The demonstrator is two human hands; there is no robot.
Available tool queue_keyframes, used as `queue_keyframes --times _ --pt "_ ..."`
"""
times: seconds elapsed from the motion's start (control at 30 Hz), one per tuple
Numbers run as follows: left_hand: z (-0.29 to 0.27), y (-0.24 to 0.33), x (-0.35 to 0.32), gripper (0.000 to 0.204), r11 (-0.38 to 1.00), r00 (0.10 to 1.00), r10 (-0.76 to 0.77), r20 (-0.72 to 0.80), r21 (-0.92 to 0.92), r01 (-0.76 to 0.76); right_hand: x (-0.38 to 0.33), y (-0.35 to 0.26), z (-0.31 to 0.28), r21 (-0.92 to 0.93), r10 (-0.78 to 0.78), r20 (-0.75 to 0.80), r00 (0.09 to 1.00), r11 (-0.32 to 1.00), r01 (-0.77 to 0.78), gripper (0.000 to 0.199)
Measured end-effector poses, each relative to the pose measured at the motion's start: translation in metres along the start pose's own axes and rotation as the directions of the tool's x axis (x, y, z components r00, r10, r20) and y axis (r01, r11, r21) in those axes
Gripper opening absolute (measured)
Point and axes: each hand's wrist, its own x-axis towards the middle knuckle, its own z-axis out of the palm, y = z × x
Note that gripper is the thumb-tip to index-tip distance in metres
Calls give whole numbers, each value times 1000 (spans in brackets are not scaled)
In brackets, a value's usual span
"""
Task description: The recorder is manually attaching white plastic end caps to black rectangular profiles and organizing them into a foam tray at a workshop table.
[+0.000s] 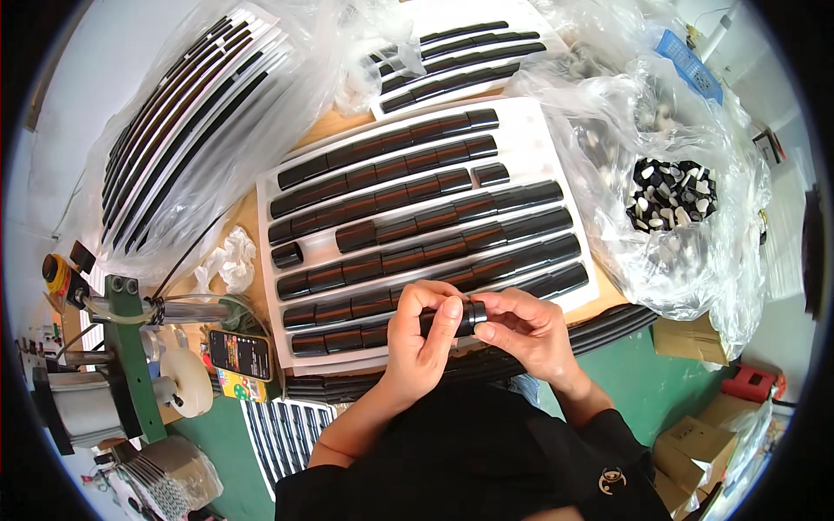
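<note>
I see my left hand (423, 334) and right hand (523, 326) both clamped in a grip on one black tube (469, 318) above the white tray (534, 139); I judge a cap is being fitted, seating it squarely comes next

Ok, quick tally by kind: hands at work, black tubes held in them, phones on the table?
Hands: 2, the left hand and the right hand
Black tube held between both: 1
Phone: 1
Total: 4
</note>
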Motion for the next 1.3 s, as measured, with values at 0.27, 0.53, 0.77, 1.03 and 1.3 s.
queue_keyframes --times 0.27,0.53,0.77,1.03,1.3 --pt "-1 7 2 12 998 998 29 49 57 -32 -3 -4 -1 25 -22 40 999 999 21 31" --pt "7 2 -1 10 982 987 158 -9 103 -157 -6 -10 1 73 -23 10 1000 997 22 35" --pt "8 -5 -6 12 997 997 71 -33 21 -71 -2 -4 2 -85 -114 11 993 990 115 28" --pt "-79 -10 14 10 979 979 -202 19 25 201 45 -31 -66 -555 -261 -102 960 816 163 37" --pt "-169 -29 51 15 621 948 58 -313 754 212 28 -18 -304 -834 -425 -368 827 -243 -496 31"
